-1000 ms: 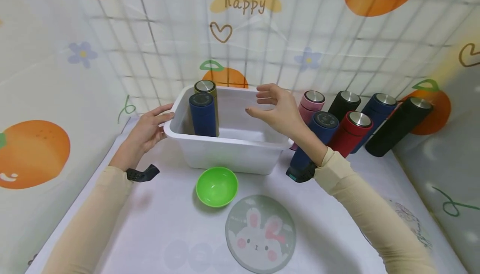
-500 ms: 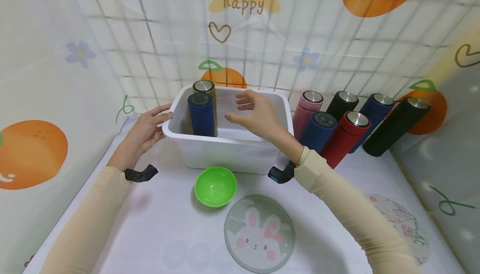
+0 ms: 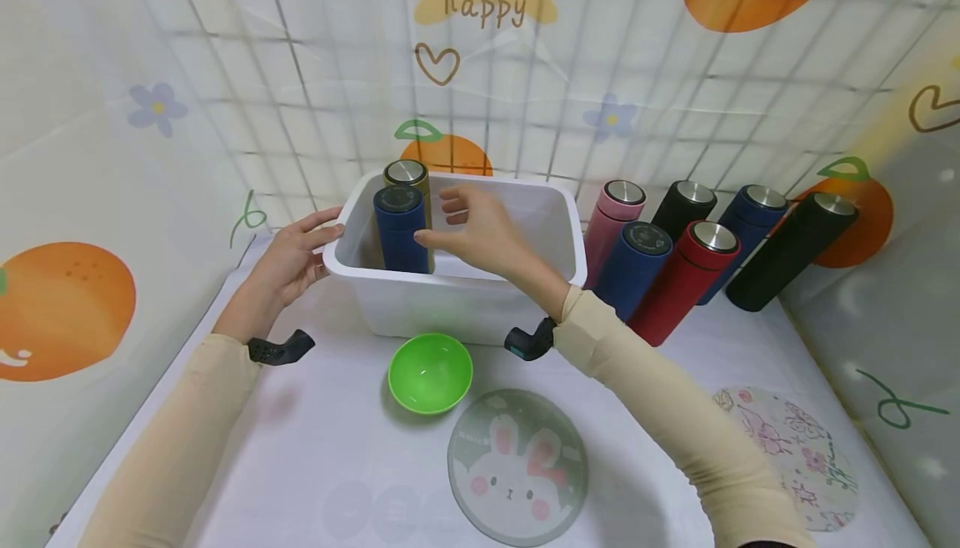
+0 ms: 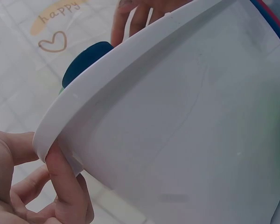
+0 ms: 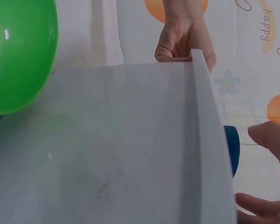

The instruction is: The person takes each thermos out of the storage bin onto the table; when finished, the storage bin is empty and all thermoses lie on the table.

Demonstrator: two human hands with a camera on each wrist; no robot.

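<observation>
A white plastic tub (image 3: 450,306) stands at the back of the table. My left hand (image 3: 291,260) grips its left rim; in the left wrist view, fingers and thumb pinch the tub's edge (image 4: 79,107). Inside, at the left end, a blue thermos flask (image 3: 401,235) stands upright before a gold flask (image 3: 407,171), which is mostly hidden. Over the tub is my right hand (image 3: 480,231), thumb and fingers spread apart, just right of the blue flask. The right wrist view shows a gap between the thumb and that flask (image 5: 232,149).
Right of the tub stand several flasks, among them a pink one (image 3: 615,218), a blue one (image 3: 633,264), a red one (image 3: 682,285) and a tall black one (image 3: 791,252). A green bowl (image 3: 431,374) and a round rabbit mat (image 3: 517,469) lie in front. A floral mat (image 3: 802,456) lies farther right.
My right hand has moved left across the tub, from above its right side to beside the blue flask. My left hand has stayed on the rim.
</observation>
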